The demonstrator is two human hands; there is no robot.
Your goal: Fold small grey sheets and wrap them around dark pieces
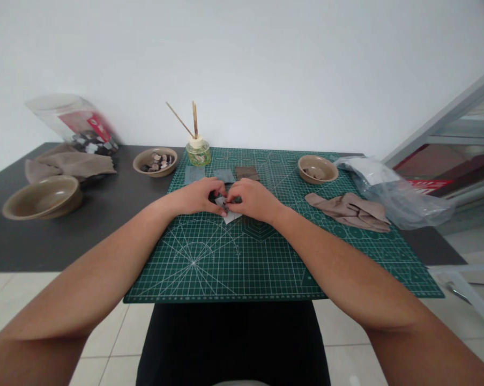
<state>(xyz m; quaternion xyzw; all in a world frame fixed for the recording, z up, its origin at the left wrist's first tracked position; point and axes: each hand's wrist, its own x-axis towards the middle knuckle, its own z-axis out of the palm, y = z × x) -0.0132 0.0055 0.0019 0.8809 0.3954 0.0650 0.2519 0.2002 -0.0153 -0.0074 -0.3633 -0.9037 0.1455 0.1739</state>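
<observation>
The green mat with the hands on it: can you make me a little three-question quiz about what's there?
1. True or false: both hands meet over a small white piece on the cutting mat.
2. Which thing stands at the mat's far edge, just beyond the hands? A) a reed diffuser B) a kettle C) a lamp
3. What lies on the mat to the right of the right hand?

Key
1. True: the left hand and right hand pinch a small white piece between them.
2. A, the reed diffuser.
3. A folded beige cloth, with a small tan bowl beyond it.
</observation>
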